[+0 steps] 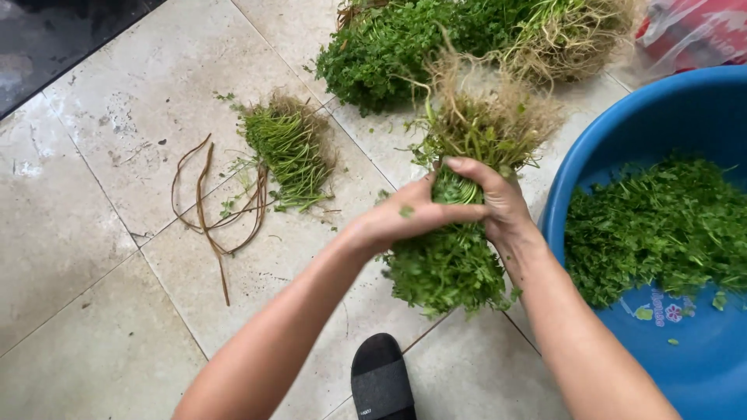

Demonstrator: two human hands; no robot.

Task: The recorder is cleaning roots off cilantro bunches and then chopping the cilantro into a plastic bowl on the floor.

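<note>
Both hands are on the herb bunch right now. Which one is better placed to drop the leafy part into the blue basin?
Probably the right hand: it grips the bunch on the side next to the blue basin. The left hand would have to cross over.

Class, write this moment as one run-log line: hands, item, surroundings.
left hand: grips herb bunch | right hand: grips same bunch near roots | blue basin: holds cut greens | floor: stem pile, ties

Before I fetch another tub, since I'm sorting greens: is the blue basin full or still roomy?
Roomy. The blue basin holds one heap of picked green leaves; bare blue bottom shows in front of it.
</note>
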